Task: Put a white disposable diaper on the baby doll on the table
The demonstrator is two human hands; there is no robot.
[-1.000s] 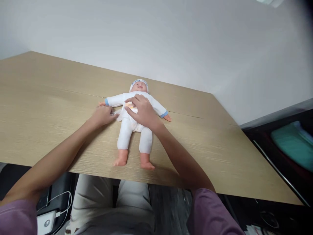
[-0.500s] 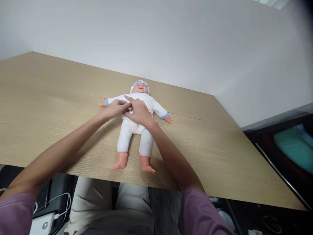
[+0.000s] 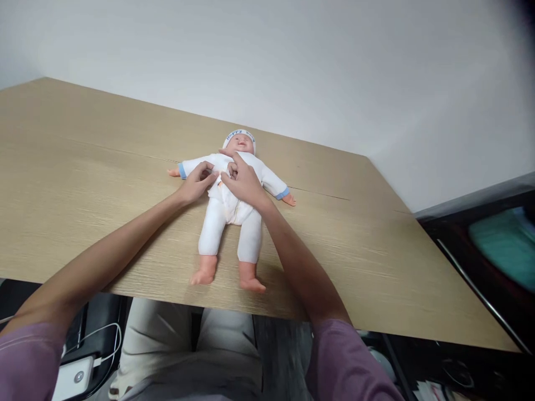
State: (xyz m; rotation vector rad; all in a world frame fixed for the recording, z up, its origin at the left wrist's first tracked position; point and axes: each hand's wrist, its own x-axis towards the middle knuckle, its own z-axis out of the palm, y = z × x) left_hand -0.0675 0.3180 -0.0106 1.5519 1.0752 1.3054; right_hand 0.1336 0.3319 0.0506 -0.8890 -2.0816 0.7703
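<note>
A baby doll (image 3: 251,245) lies on its back, feet towards me, arms spread. It wears a white headband with blue lettering and white leggings. Its white shirt (image 3: 271,179) has blue cuffs and a small orange print at the front. My left hand (image 3: 198,181) is at one side of the doll's chest, thumb and fingertips closed on the shirt front. Close beside it, my right hand (image 3: 244,181) pinches the shirt at mid-chest, its index finger raised towards the doll's chin. The exact bit of cloth between the fingertips is partly hidden.
The doll lies on a light wooden table (image 3: 104,195) with a thin seam across it, against a pale wall (image 3: 267,67). A white power bank (image 3: 74,379) with a cable is at lower left, below the table edge. A dark surface with a teal patch stands at right.
My hands have moved slightly apart, uncovering more of the shirt front between them. My right hand's index finger now points up towards the doll's chin. The view has shifted slightly.
</note>
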